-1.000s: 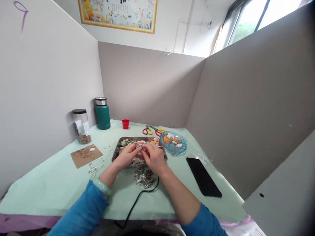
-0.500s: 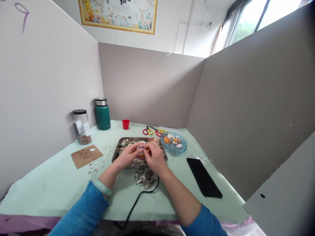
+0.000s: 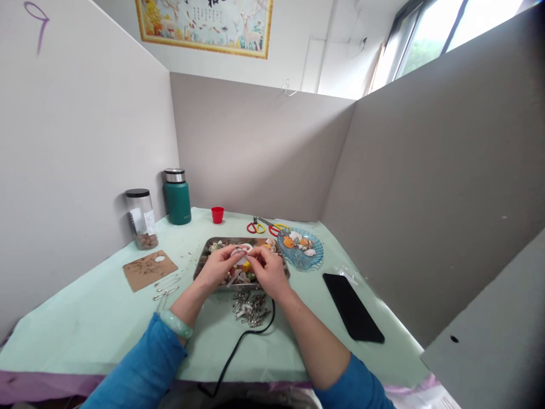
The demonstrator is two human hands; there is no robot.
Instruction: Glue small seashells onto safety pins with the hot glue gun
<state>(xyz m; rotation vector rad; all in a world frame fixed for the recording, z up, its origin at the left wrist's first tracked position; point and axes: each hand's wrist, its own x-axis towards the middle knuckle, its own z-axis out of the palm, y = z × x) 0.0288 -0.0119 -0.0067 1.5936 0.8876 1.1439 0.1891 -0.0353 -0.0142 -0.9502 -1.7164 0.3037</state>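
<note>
My left hand [image 3: 219, 268] and my right hand [image 3: 268, 271] meet above a metal tray [image 3: 200, 264]. Pinched between the fingertips of both is a small pale, pinkish shell [image 3: 242, 250], partly covered by the fingers. Below them the tray holds many mixed seashells [image 3: 242, 277] and small colored pieces, some hidden behind my hands. Just in front of the tray lies a heap of small silvery metal clasps [image 3: 251, 310], beside a black cord [image 3: 240, 338].
Right of the tray sits a blue glass dish [image 3: 304, 262] with shells, scissors [image 3: 279, 228] behind it. A black flat slab [image 3: 353, 307] lies at right. Leftward are a brown card [image 3: 142, 271], large safety pins [image 3: 166, 292], a jar [image 3: 142, 224], a green flask [image 3: 177, 201] and a red cup [image 3: 217, 215].
Both hands stay over the tray, and their fingers have shifted slightly around the shell, which has turned. More of the tray's contents show below my fingers.
</note>
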